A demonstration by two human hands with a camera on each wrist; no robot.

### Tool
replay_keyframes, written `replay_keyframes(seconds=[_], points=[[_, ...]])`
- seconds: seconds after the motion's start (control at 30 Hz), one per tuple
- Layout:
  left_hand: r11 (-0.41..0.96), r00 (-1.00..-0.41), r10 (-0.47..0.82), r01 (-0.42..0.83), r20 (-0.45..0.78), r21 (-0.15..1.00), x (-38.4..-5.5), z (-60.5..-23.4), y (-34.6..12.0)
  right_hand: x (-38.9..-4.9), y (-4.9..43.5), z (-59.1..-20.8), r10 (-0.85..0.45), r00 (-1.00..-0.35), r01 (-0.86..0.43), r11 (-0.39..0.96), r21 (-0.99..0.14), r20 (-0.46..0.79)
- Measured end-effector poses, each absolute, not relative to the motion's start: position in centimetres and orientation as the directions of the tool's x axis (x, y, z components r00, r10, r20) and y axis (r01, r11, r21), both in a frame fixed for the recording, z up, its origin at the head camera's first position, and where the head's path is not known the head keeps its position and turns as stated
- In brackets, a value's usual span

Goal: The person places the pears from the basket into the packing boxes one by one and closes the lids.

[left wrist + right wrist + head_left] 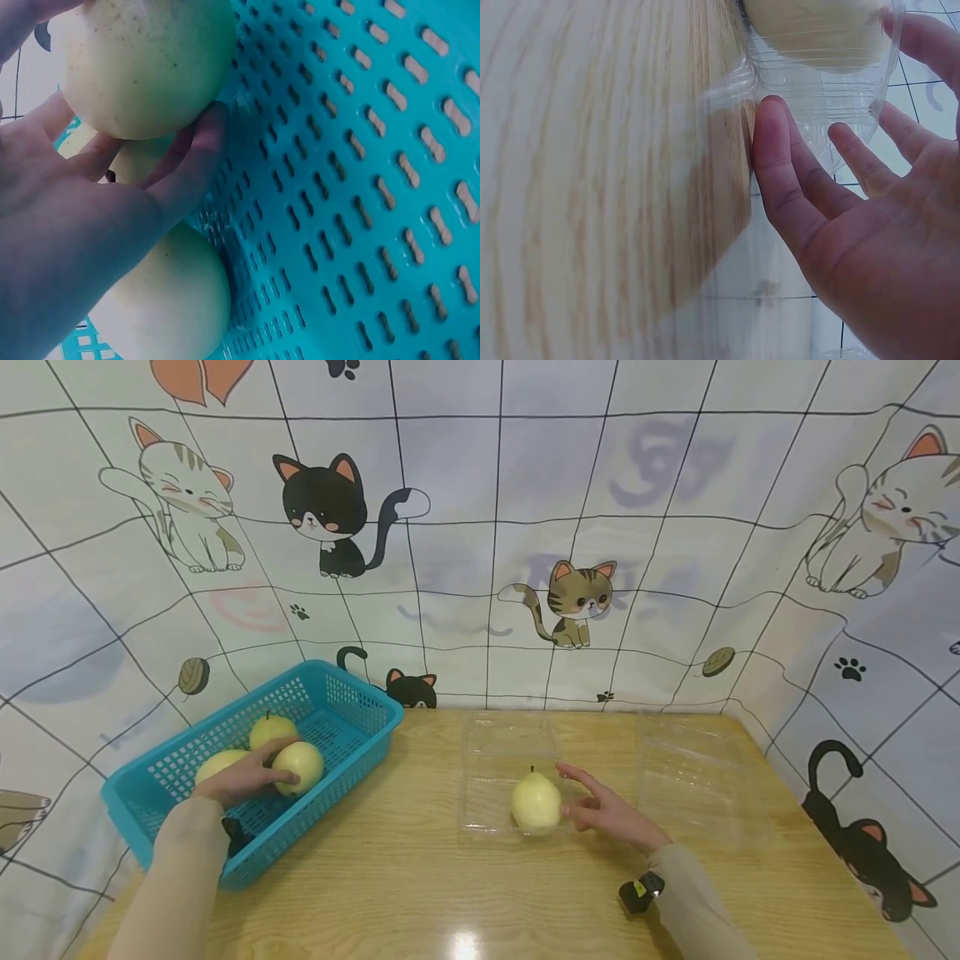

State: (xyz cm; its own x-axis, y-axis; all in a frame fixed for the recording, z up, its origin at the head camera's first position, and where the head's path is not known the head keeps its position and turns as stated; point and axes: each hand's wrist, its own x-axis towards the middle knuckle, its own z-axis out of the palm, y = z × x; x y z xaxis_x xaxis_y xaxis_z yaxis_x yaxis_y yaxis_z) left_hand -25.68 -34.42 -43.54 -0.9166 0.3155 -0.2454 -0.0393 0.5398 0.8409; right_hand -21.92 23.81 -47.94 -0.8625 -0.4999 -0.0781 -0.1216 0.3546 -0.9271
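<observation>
Inside the blue basket (318, 831), my left hand (251, 772) grips a round yellow pear (302, 768), its fingers curled round the fruit. Two more pears lie in there: one pear (272, 729) behind the hand, another pear (219, 763) partly hidden by it. In the left wrist view the gripped pear (146, 64) shows small brown specks. My right hand (611, 810) is at the right side of a clear plastic box (487, 789), fingers extended along its wall in the right wrist view. A single pear (536, 803) sits upright in that box, stem up.
A second clear plastic container (690, 772) stands to the right, beyond my right hand. The wooden table (390, 877) meets a wall covering (465, 527) printed with cats at its back and sides.
</observation>
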Motion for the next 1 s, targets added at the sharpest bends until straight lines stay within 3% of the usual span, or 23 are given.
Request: replay_keyframes(seconds=[1.0], points=[[0.439,-0.961,0.25,0.006,-0.116,0.898,-25.5,-41.9,-34.5,-21.7,23.7,-47.8,-0.495,-0.866,-0.12,0.346,-0.931,-0.072]])
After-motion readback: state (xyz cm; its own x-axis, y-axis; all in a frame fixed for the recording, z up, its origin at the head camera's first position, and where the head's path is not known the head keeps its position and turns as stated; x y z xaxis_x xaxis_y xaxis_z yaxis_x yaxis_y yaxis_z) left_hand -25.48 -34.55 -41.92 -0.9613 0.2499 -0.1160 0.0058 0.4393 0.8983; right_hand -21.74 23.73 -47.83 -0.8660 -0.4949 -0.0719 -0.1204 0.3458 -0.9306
